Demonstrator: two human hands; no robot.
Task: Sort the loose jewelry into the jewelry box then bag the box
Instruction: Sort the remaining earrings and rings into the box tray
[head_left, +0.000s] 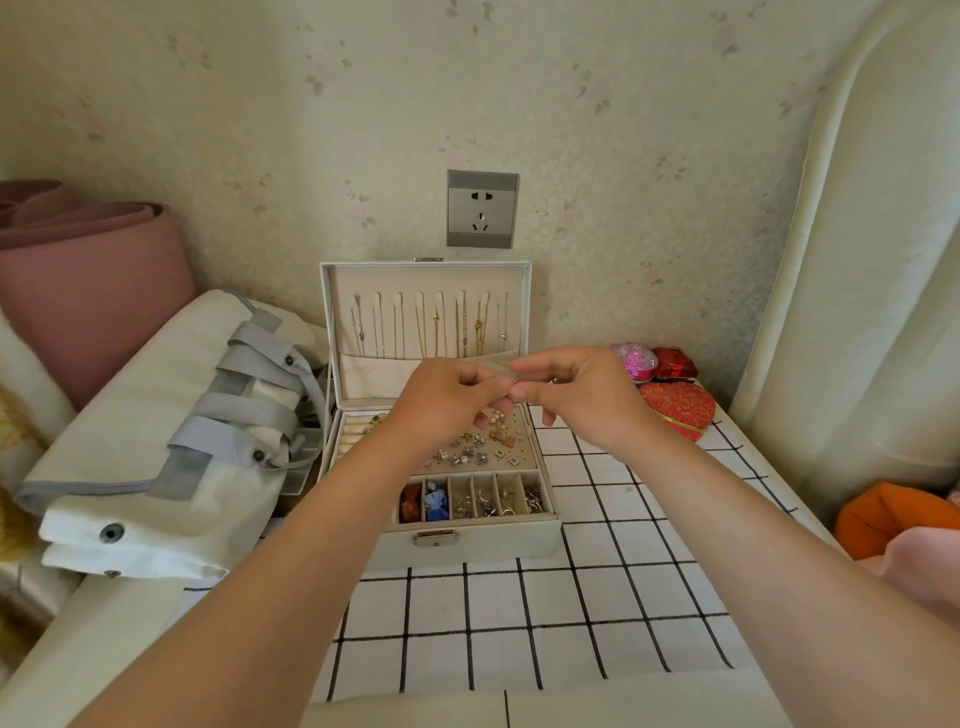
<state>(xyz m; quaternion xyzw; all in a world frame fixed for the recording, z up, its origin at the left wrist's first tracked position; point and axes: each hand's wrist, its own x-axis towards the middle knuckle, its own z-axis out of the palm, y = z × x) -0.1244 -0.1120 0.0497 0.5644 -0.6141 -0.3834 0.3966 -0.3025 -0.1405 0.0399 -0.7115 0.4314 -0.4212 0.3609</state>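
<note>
While the jewelry box (467, 540) stands open on the checked surface (571, 623), both hands meet above it.
The left hand (447, 397) and right hand (584, 397) pinch a small piece (514, 383), too tiny to identify; a white bag (156, 467) lies just left of the box.

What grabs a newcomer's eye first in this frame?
The open pale grey-white jewelry box sits centre frame, with gold and silver necklaces hanging in its upright lid. Right above its earring tray the left hand and right hand meet, pinching a tiny piece I cannot identify. A white canvas bag with grey straps lies left of the box; a red heart-shaped box sits to the right.
</note>
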